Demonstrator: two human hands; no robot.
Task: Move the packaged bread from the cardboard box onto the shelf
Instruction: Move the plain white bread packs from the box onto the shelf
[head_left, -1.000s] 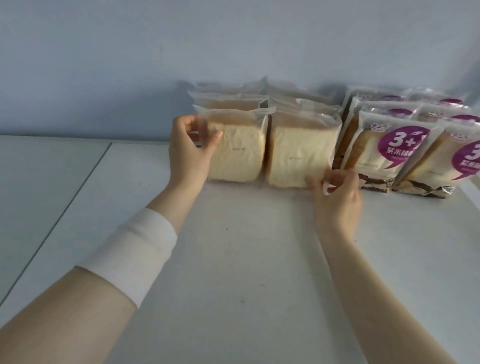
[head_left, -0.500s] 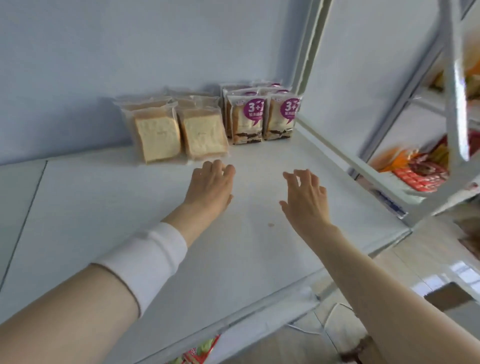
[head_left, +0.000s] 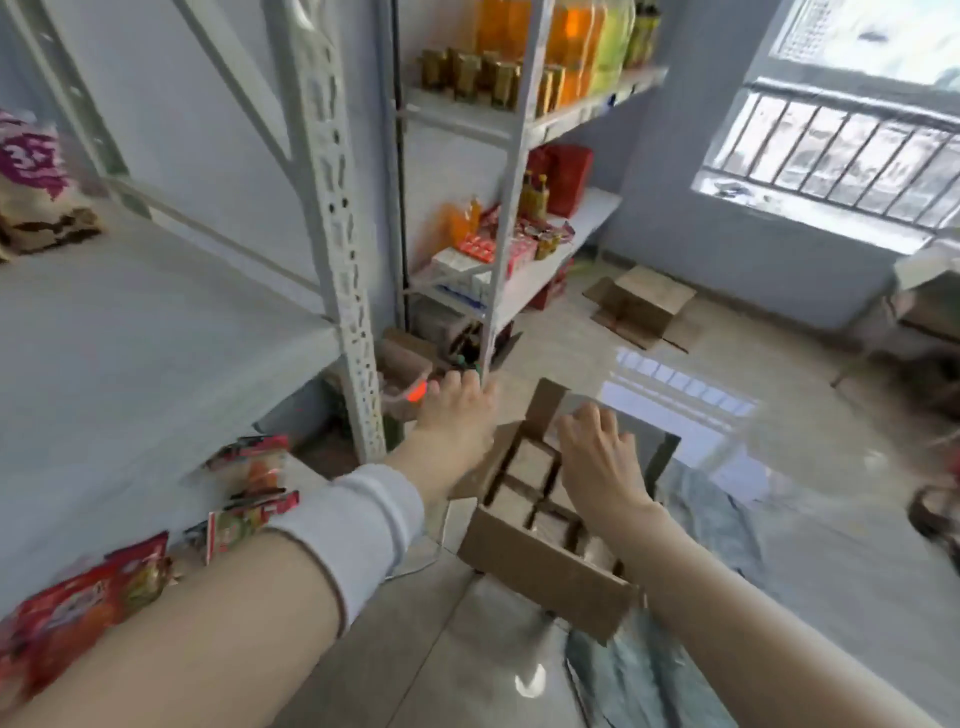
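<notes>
Both your hands are empty and open. Your left hand (head_left: 457, 402) is stretched forward with the palm down and the fingers loosely spread; it holds nothing and it is above the left flap of the box (head_left: 540, 566). Your right hand (head_left: 600, 460) is also palm down, with the fingers a little curled, and it is over the open top of the box without gripping anything. I cannot tell if the fingertips touch the contents.

The box stands on the tiled floor (head_left: 779, 519), its flaps are open. Inside you can see pale bread packs (head_left: 527, 460) standing in rows, with dark gaps between them. The picture is blurred here, so I cannot count them.

The shelf (head_left: 130, 338) is on your left, a white flat board, mostly bare near the front. At its far left edge one bread pack with purple print (head_left: 34, 197) stands, only partly in view. A white perforated post (head_left: 343, 234) carries the shelf at its corner. Under the shelf, on a lower level, red snack bags (head_left: 78, 603) lie close to your left forearm. A white wristband (head_left: 358, 530) is around that forearm.

Behind the post a second rack (head_left: 519, 130) holds orange bottles and small boxes.
</notes>
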